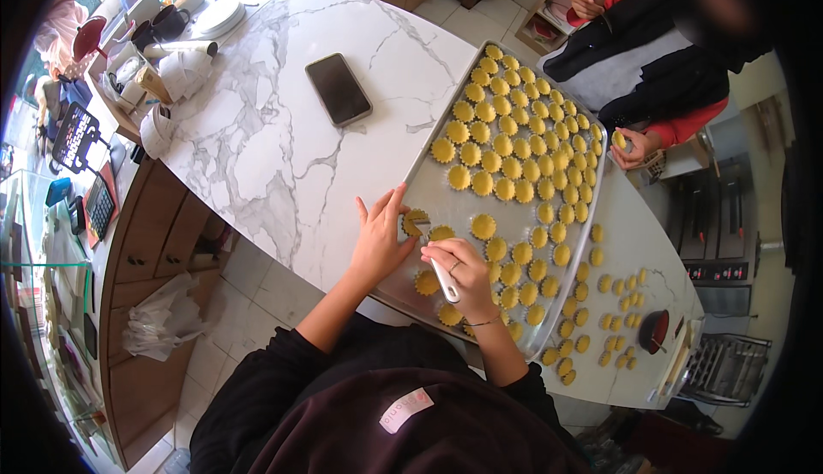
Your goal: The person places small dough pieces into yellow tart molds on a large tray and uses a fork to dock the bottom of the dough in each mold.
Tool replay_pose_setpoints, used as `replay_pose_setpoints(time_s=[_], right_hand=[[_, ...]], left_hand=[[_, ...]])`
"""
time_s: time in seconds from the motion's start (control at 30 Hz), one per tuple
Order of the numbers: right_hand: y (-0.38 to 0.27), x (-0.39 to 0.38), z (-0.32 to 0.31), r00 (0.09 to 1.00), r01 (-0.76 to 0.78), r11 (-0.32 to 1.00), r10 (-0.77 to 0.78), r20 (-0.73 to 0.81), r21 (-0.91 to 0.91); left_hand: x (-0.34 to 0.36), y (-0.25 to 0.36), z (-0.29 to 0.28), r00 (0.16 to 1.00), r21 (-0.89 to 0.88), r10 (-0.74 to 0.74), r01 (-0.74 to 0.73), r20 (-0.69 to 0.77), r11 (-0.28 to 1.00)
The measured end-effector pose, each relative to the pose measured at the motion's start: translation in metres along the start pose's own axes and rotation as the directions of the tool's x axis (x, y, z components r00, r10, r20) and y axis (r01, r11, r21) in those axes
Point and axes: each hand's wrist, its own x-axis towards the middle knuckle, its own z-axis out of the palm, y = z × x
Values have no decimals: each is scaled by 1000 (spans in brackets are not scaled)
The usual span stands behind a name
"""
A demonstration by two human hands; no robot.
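Observation:
My left hand (379,238) pinches a small fluted tart shell (415,220) at the near left edge of a large metal tray (433,195). In my right hand (465,281) is a white-handled tool, its handle (445,280) slanting down toward me. The tool's metal end meets the shell in my left hand; its exact shape is too small to tell. Many yellow tart shells (504,145) in fluted tins stand on the tray, packed closely at the far side and looser near me. Just beside my right hand lies another shell (441,233).
A dark phone (339,89) lies on the marble table (249,131) to the left. Across the tray a co-worker's hand (634,148) holds a tart shell. More shells (566,328) and a dark red bowl (653,331) stand right of the tray. Cups and plates (221,20) sit far left.

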Motion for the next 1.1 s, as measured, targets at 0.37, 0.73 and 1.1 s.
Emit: replay_pose_setpoints(time_s=[0.37, 0.73, 1.1], right_hand=[[-3, -3, -1, 998, -10, 1000, 8, -55, -22], [-7, -4, -4, 995, 0, 1000, -3, -104, -30], [-5, -8, 1, 999, -30, 1000, 30, -43, -4]], left_hand=[[0, 2, -3, 1000, 13, 8, -8, 27, 1000], [0, 4, -2, 1000, 15, -9, 9, -2, 1000], [0, 2, 0, 1000, 20, 2, -2, -16, 1000]])
